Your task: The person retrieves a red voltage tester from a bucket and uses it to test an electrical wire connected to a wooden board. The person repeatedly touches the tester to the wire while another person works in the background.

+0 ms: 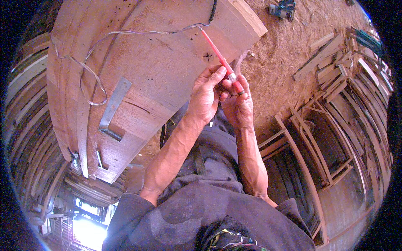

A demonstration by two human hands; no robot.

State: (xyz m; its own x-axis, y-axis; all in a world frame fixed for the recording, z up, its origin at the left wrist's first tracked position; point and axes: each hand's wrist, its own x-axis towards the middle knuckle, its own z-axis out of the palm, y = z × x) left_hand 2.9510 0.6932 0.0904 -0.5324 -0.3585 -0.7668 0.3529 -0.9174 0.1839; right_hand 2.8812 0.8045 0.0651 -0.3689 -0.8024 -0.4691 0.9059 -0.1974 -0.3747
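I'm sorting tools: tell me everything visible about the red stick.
The red stick is slim, straight and plastic-looking, tapering to a thin tip, with a pale band near its thicker end. The left hand and right hand hold that end. It slants forward-left, tip appearing near the wire; contact is unclear.

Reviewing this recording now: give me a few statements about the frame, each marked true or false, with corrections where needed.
1. The left hand and right hand both hold the slim red tool. True.
2. The slim red tool's thin end points toward the wearer's body. False: it points away from it.
3. An L-shaped metal square lies on the wooden panel. True.
4. The L-shaped metal square is to the right of both hands. False: it is to their left.
5. A blue power tool lies on the ground beyond the wooden panel. True.
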